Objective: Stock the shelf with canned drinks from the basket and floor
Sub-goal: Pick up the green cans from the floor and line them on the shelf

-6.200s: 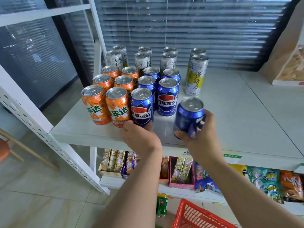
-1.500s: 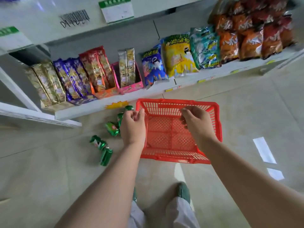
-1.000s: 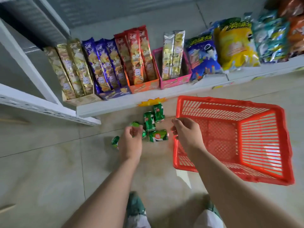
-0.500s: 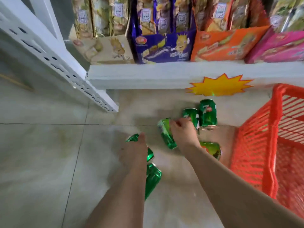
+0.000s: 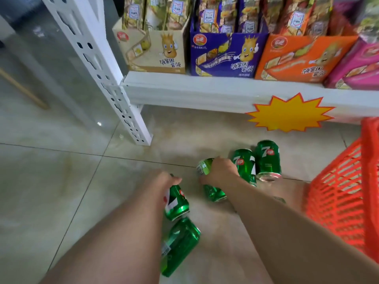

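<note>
Several green 7up cans lie on the tiled floor below the bottom shelf. My left hand [image 5: 162,181] grips one lying can [image 5: 177,202] from above. My right hand [image 5: 220,171] is curled round another can [image 5: 204,167], whose lower half shows under my wrist. A further can [image 5: 180,244] lies close to me beside my left forearm. Two more cans [image 5: 245,166] [image 5: 267,157] lie side by side just right of my right hand. The red basket [image 5: 344,187] stands at the right edge.
The white bottom shelf [image 5: 205,93] carries snack display boxes in beige [image 5: 158,52], purple [image 5: 225,54], orange [image 5: 301,58] and pink. A yellow starburst sticker [image 5: 289,112] hangs on its front edge. A white perforated upright [image 5: 102,72] slants down to the floor at the left.
I have bent lower and closer to the floor. Both hands have closed on green cans; the left one's can has shifted slightly. Earlier I was placing Pepsi cans on the upper shelf.
</note>
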Demonstrator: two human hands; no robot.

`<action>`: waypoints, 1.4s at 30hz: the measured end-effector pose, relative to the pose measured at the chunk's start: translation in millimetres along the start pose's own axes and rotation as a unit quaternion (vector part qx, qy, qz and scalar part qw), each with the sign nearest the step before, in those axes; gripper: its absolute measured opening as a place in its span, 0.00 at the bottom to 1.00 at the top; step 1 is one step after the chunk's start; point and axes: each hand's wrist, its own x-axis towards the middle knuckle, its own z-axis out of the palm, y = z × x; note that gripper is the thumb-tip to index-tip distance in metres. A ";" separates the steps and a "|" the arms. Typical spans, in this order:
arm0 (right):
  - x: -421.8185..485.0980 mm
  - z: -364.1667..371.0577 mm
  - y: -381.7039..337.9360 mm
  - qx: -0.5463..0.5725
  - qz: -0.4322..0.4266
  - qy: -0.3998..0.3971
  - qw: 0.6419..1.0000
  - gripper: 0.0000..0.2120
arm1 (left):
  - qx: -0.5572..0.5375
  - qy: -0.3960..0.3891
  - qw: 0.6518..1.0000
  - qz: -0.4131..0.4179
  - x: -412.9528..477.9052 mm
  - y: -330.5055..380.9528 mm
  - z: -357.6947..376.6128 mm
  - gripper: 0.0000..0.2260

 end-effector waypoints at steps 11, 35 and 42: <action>-50.1 -67.6 -18.4 0.087 -0.030 0.049 0.995 0.32 | -0.123 0.119 0.976 0.133 -60.4 35.6 -42.3 0.20; -338.5 -464.8 -1.7 0.164 -0.201 0.315 0.913 0.27 | 0.068 0.145 0.849 0.504 -470.9 254.0 -152.3 0.26; -397.2 -562.3 13.2 0.233 -0.218 0.395 0.861 0.36 | 0.014 0.118 0.796 0.594 -577.8 321.4 -154.2 0.14</action>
